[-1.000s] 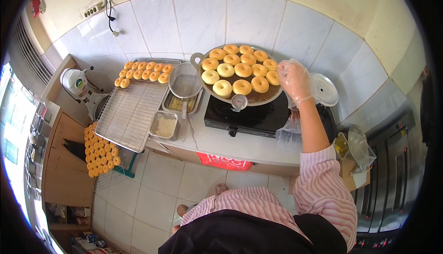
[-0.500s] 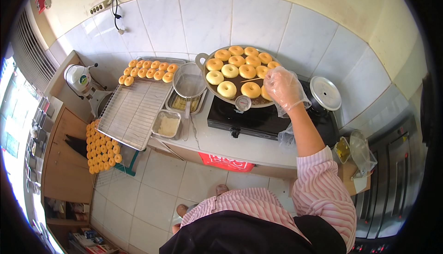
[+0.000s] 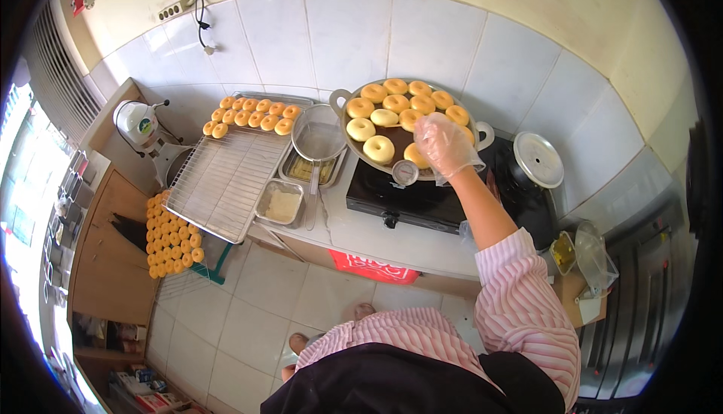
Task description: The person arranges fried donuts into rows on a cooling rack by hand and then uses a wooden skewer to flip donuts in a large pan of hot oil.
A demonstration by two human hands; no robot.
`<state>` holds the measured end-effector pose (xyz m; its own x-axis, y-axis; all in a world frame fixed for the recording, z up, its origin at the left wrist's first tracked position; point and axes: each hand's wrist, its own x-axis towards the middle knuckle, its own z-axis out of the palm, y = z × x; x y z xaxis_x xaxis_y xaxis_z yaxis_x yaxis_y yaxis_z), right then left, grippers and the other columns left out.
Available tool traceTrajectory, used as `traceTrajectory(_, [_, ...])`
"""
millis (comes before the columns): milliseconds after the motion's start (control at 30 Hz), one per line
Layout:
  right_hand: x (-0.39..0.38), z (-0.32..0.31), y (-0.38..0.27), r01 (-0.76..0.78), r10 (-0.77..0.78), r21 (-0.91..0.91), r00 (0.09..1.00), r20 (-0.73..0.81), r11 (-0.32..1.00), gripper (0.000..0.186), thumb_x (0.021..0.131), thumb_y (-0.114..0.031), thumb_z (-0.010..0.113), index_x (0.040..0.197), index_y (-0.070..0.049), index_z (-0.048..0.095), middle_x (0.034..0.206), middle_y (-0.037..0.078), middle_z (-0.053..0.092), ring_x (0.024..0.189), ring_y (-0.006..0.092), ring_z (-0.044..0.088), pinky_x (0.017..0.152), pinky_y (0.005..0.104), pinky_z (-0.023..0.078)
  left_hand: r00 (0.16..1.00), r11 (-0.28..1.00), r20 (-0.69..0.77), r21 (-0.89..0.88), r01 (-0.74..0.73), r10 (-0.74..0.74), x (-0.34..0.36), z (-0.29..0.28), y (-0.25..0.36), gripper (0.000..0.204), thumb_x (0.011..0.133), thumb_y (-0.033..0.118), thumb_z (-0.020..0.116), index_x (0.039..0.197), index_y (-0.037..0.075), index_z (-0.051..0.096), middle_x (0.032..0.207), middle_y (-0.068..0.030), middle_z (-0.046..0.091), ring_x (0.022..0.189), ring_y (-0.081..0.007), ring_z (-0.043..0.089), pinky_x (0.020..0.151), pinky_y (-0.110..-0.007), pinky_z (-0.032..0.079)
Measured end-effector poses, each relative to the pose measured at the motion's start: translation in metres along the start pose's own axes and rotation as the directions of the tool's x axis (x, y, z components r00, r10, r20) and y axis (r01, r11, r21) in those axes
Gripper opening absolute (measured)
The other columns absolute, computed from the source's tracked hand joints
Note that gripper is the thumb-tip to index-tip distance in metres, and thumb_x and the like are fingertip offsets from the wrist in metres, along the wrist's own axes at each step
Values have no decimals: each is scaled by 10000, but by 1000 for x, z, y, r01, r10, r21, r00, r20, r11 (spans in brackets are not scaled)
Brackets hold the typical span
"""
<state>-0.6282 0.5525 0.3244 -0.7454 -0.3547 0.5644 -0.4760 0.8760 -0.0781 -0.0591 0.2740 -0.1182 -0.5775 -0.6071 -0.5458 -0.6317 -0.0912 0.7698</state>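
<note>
My right hand (image 3: 443,145), in a clear plastic glove, reaches over the round pan of oil (image 3: 385,161). Its fingers are closed on a thin wooden stick (image 3: 393,125), most of which my hand hides. The stick's tip touches or lies right beside a pale doughnut (image 3: 384,117). Several ring doughnuts float in the pan; the ones at the back are golden, while a front-left doughnut (image 3: 379,150) is paler. A round dial thermometer (image 3: 405,173) sits at the pan's front rim. My left hand is out of view.
The pan stands on a black stove (image 3: 376,194). Left of it are a mesh strainer (image 3: 316,134), a small metal tub (image 3: 280,203) and a wire rack (image 3: 218,188) with fried doughnuts. A lidded pot (image 3: 538,159) stands right. More doughnuts (image 3: 173,241) lie on a lower rack.
My right hand has moved left over the pan, and the stick's tip has gone from the front doughnuts to one farther back. The view has shifted slightly.
</note>
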Motion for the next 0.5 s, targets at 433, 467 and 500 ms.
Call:
traceTrajectory(433, [49, -5, 13, -287, 276, 96, 955, 110, 953, 272, 860, -252, 451, 833, -46, 626, 880, 193, 621, 834, 386, 594, 721, 460, 486, 998, 991, -51, 128, 28, -21, 6, -8, 1, 418, 662, 274, 807, 939, -5, 666, 856, -128, 686, 769, -202, 649, 639, -343, 494])
traceTrajectory(467, [48, -7, 13, -331, 317, 92, 939, 133, 939, 276, 856, -258, 453, 837, -45, 628, 884, 193, 621, 836, 387, 594, 724, 459, 486, 998, 991, -53, 129, 33, -26, 6, -8, 1, 417, 662, 275, 806, 938, -5, 667, 855, -128, 686, 768, -202, 649, 639, -343, 494])
traceTrajectory(500, [47, -10, 13, -324, 311, 97, 941, 133, 941, 276, 854, -259, 455, 835, -44, 628, 884, 194, 620, 836, 387, 594, 724, 459, 486, 998, 990, -53, 136, 31, -24, 6, -9, 1, 415, 662, 275, 805, 936, -4, 667, 854, -128, 686, 767, -202, 649, 639, -343, 494])
